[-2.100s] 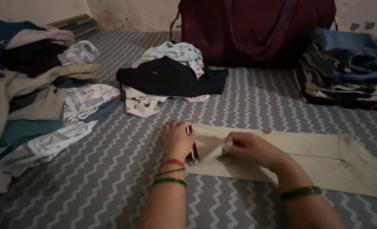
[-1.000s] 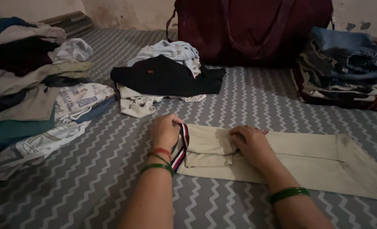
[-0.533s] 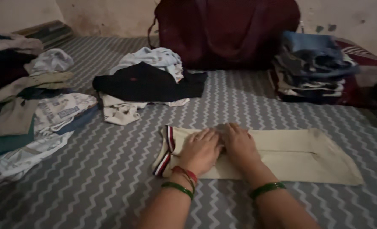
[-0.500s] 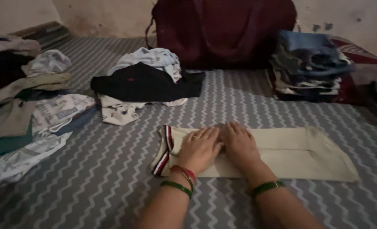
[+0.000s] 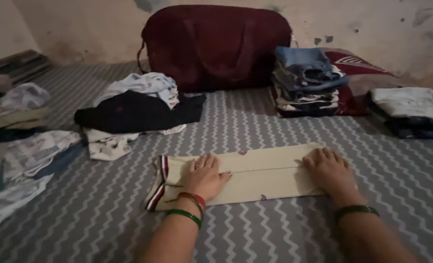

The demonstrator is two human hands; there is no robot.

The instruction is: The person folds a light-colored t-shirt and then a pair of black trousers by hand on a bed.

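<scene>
Since half a second ago the right hand (image 5: 329, 169) has slid out to the far end of the cream folded garment (image 5: 255, 176), while the left hand (image 5: 204, 176) stays by its striped band. Both palms lie flat and unclenched, pressing, grasping nothing. From the head camera: one piece nearly folded on the zigzag sheet (image 5: 255, 122); the loose clothes heap (image 5: 133, 109) waits, folded stack (image 5: 306, 80) behind

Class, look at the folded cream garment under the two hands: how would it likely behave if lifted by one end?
The cream garment would probably droop and unfold, since it is thin cloth lying flat in loose folds. It looks light for its size. The left hand and right hand press it flat, so it likely won't hold a crease unaided.
</scene>
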